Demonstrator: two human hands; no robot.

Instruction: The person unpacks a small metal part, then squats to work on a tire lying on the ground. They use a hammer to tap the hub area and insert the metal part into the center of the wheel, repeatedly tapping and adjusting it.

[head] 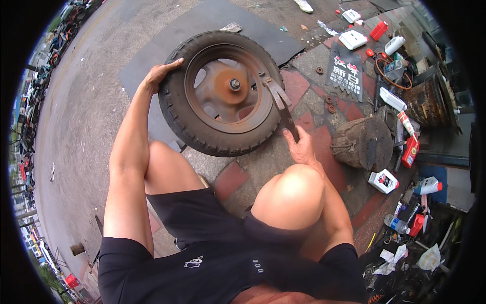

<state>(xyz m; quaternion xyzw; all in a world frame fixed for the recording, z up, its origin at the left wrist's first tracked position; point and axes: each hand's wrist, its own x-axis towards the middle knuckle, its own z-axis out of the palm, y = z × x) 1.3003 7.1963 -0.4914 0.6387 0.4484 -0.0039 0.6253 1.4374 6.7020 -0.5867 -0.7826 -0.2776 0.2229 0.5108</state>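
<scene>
A small rubber tyre [175,104] on a rusty steel wheel rim [224,125] stands tilted before me. A threaded axle end with a nut [235,84] sits at its hub. My left hand [161,74] grips the tyre's left edge, thumb on the sidewall and fingers hidden behind. In my right hand [301,146] is the handle of a worn claw hammer [279,95], its claw pointing back towards me. The hammer's head lies over the right side of the rim; whether it touches there I cannot tell.
A dark rubber mat [140,68] lies under and beyond the wheel. To the right stand a wood stump [362,144], a sign plate with writing [345,72] and several ring-shaped parts [329,99]. Oil bottles [353,40] and litter [395,258] are strewn farther right.
</scene>
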